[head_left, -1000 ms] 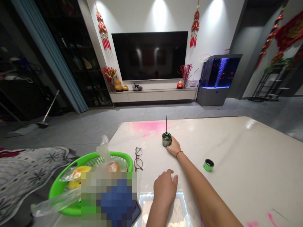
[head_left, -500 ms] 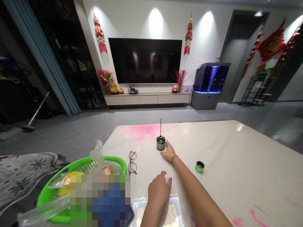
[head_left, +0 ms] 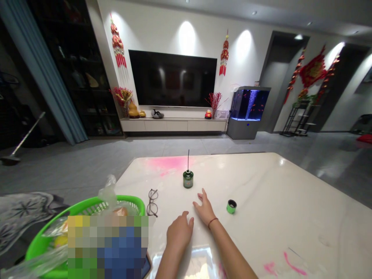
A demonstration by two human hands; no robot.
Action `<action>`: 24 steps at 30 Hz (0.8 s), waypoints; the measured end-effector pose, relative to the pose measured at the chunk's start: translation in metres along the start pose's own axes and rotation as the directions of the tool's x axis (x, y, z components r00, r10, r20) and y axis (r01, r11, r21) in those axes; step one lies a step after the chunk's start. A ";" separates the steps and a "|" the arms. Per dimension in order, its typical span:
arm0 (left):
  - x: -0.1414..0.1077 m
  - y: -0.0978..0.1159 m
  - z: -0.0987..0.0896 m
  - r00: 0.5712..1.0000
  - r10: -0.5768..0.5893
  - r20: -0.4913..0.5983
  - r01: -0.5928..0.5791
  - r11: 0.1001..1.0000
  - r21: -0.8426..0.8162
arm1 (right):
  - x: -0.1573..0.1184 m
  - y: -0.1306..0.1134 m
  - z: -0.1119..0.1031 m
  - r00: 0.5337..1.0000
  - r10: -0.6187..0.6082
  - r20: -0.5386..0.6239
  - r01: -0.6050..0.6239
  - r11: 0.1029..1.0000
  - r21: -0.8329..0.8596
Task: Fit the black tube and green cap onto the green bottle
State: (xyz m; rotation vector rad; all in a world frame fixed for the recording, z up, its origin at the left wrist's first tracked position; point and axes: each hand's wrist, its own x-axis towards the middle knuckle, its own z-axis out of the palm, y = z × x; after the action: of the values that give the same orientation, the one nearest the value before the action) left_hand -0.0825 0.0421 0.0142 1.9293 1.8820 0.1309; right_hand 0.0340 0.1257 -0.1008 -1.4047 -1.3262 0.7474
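A dark green glass diffuser bottle (head_left: 188, 180) stands upright on the pale table, one thin black stick rising from its neck. My right hand (head_left: 205, 209), a thin band at its wrist, is just in front and to the right of the bottle, apart from it. Its fingers are spread and hold nothing. Lower and to the left, my left hand (head_left: 179, 231) is held over the table with index finger and thumb apart, nothing visible in it; its other fingers are partly hidden. To the right of both hands sits a small green ring-shaped piece (head_left: 231, 207) with a black inside.
Eyeglasses (head_left: 152, 202) lie left of the bottle. A green plastic basket (head_left: 37, 248) with plastic bags fills the lower left, partly pixelated; a phone edge (head_left: 147, 266) shows beside it. The table (head_left: 279, 201) bears pink stains. Beyond are a television (head_left: 173, 77) and a fish tank (head_left: 248, 104).
My right hand has let go of or drawn back from the bottle, toward me, and its fingers have spread. The bottle still stands on the table. The view has shifted slightly right.
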 end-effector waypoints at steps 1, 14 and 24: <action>0.001 -0.002 0.000 1.000 -0.005 -0.003 0.005 1.000 0.012 | -0.006 -0.001 -0.004 1.000 -0.016 -0.006 0.016 1.000 0.001; 0.004 0.000 -0.013 0.978 0.137 -0.157 -0.112 0.981 0.155 | -0.025 -0.046 -0.036 0.973 -0.207 0.098 0.211 0.642 -0.737; 0.002 0.000 -0.013 0.992 0.088 -0.092 -0.077 0.990 0.118 | -0.027 -0.055 -0.036 0.964 -0.251 0.090 0.245 0.703 -0.667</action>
State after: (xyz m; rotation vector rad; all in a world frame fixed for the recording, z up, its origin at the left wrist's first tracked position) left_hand -0.0870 0.0472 0.0251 2.1143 1.9097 0.1478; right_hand 0.0443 0.0836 -0.0443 -1.7209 -1.8459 0.0440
